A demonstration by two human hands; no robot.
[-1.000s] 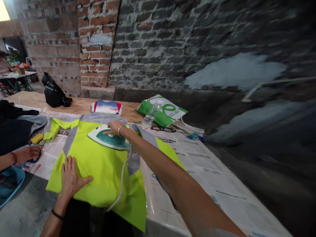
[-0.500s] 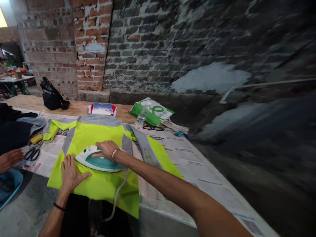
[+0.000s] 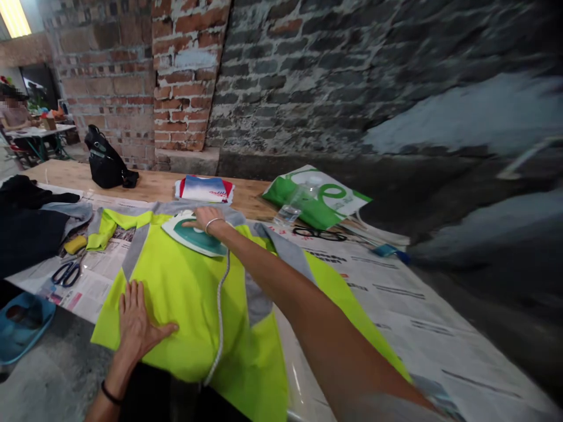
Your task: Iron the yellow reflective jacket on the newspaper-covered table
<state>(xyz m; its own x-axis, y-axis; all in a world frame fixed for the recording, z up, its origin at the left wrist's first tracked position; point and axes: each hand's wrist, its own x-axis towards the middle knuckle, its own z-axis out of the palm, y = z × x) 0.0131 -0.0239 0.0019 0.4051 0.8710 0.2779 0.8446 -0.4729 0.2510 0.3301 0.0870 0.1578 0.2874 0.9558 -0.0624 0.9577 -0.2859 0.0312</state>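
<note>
I read the right hand as closed over the handle of a white-and-teal steam iron, which sits soleplate-down on the upper middle of a hi-vis yellow vest with grey bands. Left hand is released: fingers spread, palm flat on the vest's lower left, well apart from the iron. A braided white iron cord runs from the iron down across the vest toward the near edge.

Vest lies spread on newspaper over a wooden desk, its lower part reaching the desk's near edge. Left of the vest on the newspaper I see black-handled scissors and a yellow sponge, with a dark clothing pile beyond them. Along the far side: folded printed shirt, green-and-white plastic bag, clear water bottle lying on it, glasses. Black backpack at upper left of the desk. Blue tub on the floor, lower left. A co-worker sits at another table, far upper left, by a brick wall.
</note>
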